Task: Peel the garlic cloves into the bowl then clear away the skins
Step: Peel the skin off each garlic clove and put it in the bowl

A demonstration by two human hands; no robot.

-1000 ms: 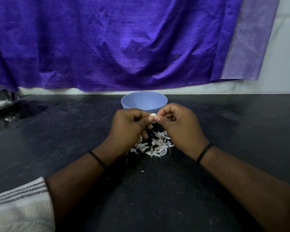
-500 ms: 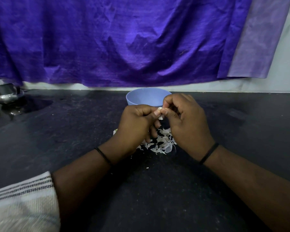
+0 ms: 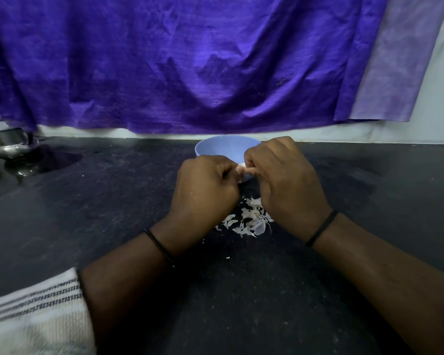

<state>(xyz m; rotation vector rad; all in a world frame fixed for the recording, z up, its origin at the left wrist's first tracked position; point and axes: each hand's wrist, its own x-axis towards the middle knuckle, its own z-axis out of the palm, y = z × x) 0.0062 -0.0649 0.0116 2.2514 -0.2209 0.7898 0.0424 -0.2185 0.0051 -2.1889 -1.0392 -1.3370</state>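
Two hands meet just in front of the bowl [image 3: 217, 149] in the head view: the left hand [image 3: 205, 188] and the right hand [image 3: 286, 180] both have their fingers curled in, and their fingertips pinch one pale clove [image 3: 241, 167] between them, right at the near wall of the bowl. Only a sliver of the clove shows, so how much skin is left on it cannot be told. The skins [image 3: 251, 220] lie in a loose heap on the counter [image 3: 113, 213] nearer the person than the bowl, under and between the wrists. To do this step well, I judge the left hand should hold the clove firm while the right thumbnail lifts an edge of skin and draws it away in strips, letting them fall onto the heap and not into the bowl; the bare clove should then go over the rim, which is close enough for a short reach. The bowl's inside is hidden from here, so the count of peeled cloves cannot be told. A metal pot [image 3: 10, 144] stands far to the left of the bowl, and a purple cloth [image 3: 190, 67] hangs behind it. Against the earlier frames, the hands have drawn closer to the bowl, now covering its near right wall, and the grip on the clove is unchanged.
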